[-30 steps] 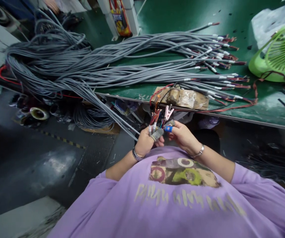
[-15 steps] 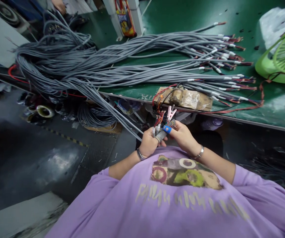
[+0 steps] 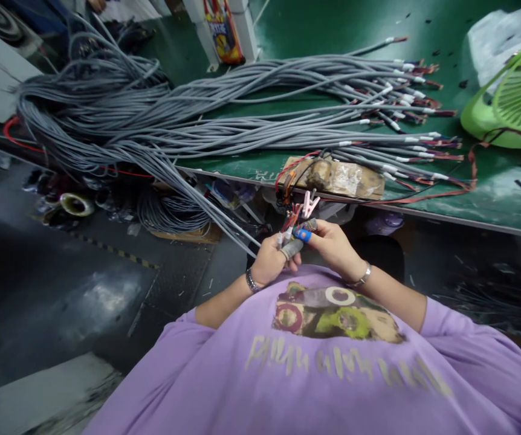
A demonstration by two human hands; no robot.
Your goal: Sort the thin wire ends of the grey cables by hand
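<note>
My left hand is closed around the ends of several grey cables, with white sleeves and red-brown wires sticking up out of the grip. A grey covering wraps the left thumb. My right hand pinches at the cable ends just beside the left one; blue tape is round its thumb and a grey cover on a finger. The thin wires between the fingertips are mostly hidden. Just beyond the fingers stands a pink clip, close to the table edge.
A large bundle of grey cables lies along the green table, stripped ends to the right. A wooden block sits at the edge. A green fan stands right. Under the table is a cable coil. Another person's hand shows far left.
My right thumb and fingers shift slightly at the wire ends, moving out and back toward the left hand. The left hand keeps its hold. The whole view sways a little.
</note>
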